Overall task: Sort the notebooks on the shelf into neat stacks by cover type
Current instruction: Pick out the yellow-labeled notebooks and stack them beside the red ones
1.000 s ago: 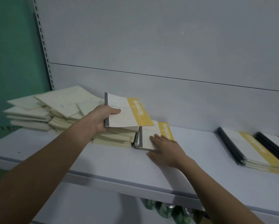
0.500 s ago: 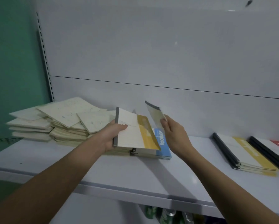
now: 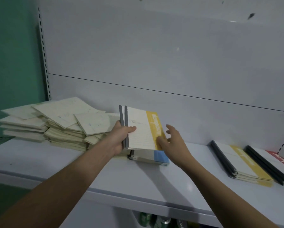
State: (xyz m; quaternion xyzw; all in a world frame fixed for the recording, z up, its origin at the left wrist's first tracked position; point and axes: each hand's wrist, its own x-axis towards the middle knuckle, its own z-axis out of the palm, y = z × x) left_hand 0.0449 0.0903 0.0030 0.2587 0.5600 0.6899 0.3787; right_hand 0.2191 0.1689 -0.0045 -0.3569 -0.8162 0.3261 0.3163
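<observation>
Now two yellow-banded notebooks [image 3: 142, 129] sit in the left hand [image 3: 121, 139] grip; right hand [image 3: 172, 143] has let go, spread.

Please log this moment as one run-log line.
left hand: holds two yellow notebooks | right hand: open, touching them | blue notebook: tops pile below

A second yellow-banded notebook [image 3: 122, 122], which was lifted off the pile a moment ago by the right hand [image 3: 172, 143], has been added behind the one already gripped in the left hand [image 3: 121, 137], so two grey spines are now held side by side. The right hand has been opened, its fingers resting against the front notebook's [image 3: 142, 129] yellow edge. The blue-banded notebook [image 3: 159, 156] beneath has been left uncovered.
</observation>
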